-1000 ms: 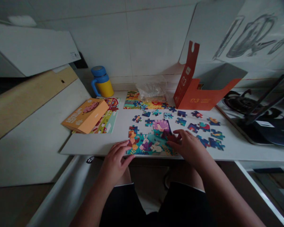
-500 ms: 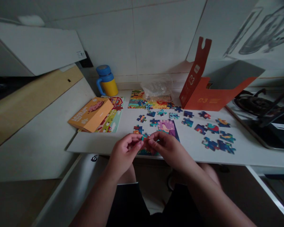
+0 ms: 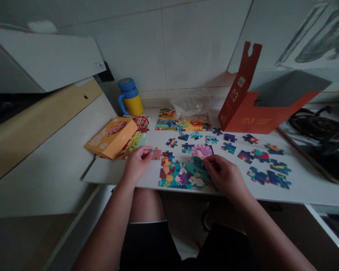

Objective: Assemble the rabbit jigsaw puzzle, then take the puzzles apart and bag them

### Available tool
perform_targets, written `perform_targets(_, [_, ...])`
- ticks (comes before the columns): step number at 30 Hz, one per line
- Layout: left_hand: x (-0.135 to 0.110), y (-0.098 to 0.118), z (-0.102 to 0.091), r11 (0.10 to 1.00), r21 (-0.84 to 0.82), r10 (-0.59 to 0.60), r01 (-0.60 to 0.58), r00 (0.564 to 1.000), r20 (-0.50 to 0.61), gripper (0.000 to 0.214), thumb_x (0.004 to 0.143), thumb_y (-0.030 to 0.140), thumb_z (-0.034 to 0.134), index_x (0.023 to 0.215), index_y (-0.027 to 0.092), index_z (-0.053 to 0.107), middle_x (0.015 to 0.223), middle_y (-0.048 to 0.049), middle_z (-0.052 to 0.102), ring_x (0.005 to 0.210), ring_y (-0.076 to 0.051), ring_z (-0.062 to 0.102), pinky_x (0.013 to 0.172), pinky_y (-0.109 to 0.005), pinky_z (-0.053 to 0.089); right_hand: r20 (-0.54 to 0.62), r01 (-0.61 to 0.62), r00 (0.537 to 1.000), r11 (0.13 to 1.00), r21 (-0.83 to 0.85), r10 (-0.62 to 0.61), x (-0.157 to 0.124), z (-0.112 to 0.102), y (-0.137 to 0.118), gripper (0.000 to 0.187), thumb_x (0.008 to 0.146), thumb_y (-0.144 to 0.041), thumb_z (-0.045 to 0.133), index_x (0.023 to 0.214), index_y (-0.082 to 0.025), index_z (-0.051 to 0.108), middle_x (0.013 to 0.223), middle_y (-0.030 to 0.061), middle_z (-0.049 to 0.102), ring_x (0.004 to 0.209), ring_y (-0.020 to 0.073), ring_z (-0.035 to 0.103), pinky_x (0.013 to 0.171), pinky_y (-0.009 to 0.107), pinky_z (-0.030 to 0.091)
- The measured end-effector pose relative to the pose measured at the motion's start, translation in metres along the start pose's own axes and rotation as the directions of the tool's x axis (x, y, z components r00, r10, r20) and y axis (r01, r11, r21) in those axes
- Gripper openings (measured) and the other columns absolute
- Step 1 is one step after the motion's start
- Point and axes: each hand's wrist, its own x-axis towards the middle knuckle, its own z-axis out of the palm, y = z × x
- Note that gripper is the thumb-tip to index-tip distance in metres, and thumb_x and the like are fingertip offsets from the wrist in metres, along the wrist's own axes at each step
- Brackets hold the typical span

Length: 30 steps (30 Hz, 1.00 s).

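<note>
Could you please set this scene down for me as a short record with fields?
Left hand: pinching a pinkish puzzle piece
Right hand: at the right side of the partly joined puzzle; grip unclear
Loose pieces: beyond and right of the joined part
Left: yellow-orange box lying on a colourful sheet
Back: blue-and-yellow mug, clear plastic bag
Back right: open orange box

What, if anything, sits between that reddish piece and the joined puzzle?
Nothing visible: the left hand holds the reddish piece close beside the joined puzzle, at its upper left corner; whether they touch is unclear.
</note>
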Motion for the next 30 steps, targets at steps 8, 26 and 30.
perform_targets(8, [-0.007, -0.001, 0.008, 0.999, 0.032, 0.032, -0.031, 0.999, -0.034, 0.028, 0.094, 0.039, 0.072, 0.116, 0.023, 0.076, 0.104, -0.0066, 0.082, 0.094, -0.023, 0.078, 0.086, -0.036, 0.059, 0.043, -0.017, 0.999, 1.0, 0.016, 0.016, -0.002, 0.0, 0.0, 0.032, 0.103, -0.052, 0.058, 0.104, -0.024, 0.073, 0.087, 0.0037, 0.076, 0.07, 0.0189, 0.067, 0.066, 0.031, 0.047])
perform_targets(26, [-0.007, 0.019, 0.011, 0.906, 0.394, 0.171, -0.152, 0.985, -0.015, 0.012, 0.091, 0.03, 0.078, 0.099, 0.022, 0.077, 0.087, -0.0021, 0.072, 0.074, -0.017, 0.063, 0.07, -0.031, 0.05, 0.069, -0.008, 0.998, 1.0, 0.0, 0.008, -0.002, 0.002, 0.002, 0.03, 0.103, -0.051, 0.059, 0.103, -0.024, 0.072, 0.085, 0.0033, 0.076, 0.07, 0.0188, 0.067, 0.066, 0.03, 0.047])
perform_targets(30, [-0.008, 0.021, 0.012, 0.89, 0.412, 0.212, -0.196, 0.977, 0.008, 0.008, 0.091, 0.028, 0.079, 0.095, 0.022, 0.076, 0.09, -0.0021, 0.073, 0.073, -0.017, 0.063, 0.072, -0.031, 0.052, 0.074, 0.014, 0.997, 1.0, -0.012, -0.013, -0.002, 0.002, 0.004, 0.027, 0.104, -0.048, 0.059, 0.105, -0.025, 0.072, 0.087, 0.0021, 0.076, 0.071, 0.0184, 0.068, 0.066, 0.03, 0.048])
